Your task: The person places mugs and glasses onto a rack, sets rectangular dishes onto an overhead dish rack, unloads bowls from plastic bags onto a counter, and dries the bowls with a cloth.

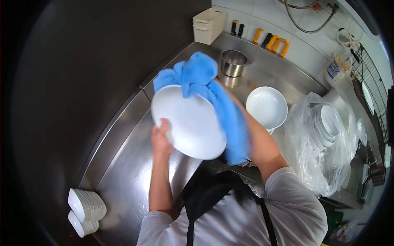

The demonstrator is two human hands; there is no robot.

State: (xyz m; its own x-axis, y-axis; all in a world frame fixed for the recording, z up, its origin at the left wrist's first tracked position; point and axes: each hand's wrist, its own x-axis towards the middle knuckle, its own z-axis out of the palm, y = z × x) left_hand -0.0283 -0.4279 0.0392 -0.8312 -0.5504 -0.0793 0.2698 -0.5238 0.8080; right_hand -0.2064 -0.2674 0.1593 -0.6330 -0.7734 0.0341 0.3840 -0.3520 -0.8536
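One smooth white plate point(188, 123), oval in outline, is tilted above the counter point(127, 176) of brushed, shiny steel, in front of the chest. The left hand point(161, 140) is clamped on its near-left edge, thumb pressed on the face, the other fingers hidden behind. A blue cloth point(201, 69), soft and fluffy, bunches over the far rim and hangs down the right side, its lower end blurred. The right forearm point(262, 141) runs up beneath it; the right hand is covered by the cloth, so how far its fingers are open cannot be told.

Just beyond the cloth stands a round steel pot point(232, 69), upright. To its right, nearer the person, is a glossy white bowl point(266, 107). Next comes a clear, crinkled plastic bag point(299, 143) around nested white bowls point(317, 131). At lower left, thin white dishes point(91, 205) lie packed in two neat rows.

Farther out, cream plastic bins point(203, 35) are nested in the corner, and knives point(266, 39) with yellow or black handles line the back edge by the white tiles point(305, 49). A flexible hose point(292, 20) loops above; a wire rack point(365, 69) hangs at far right.
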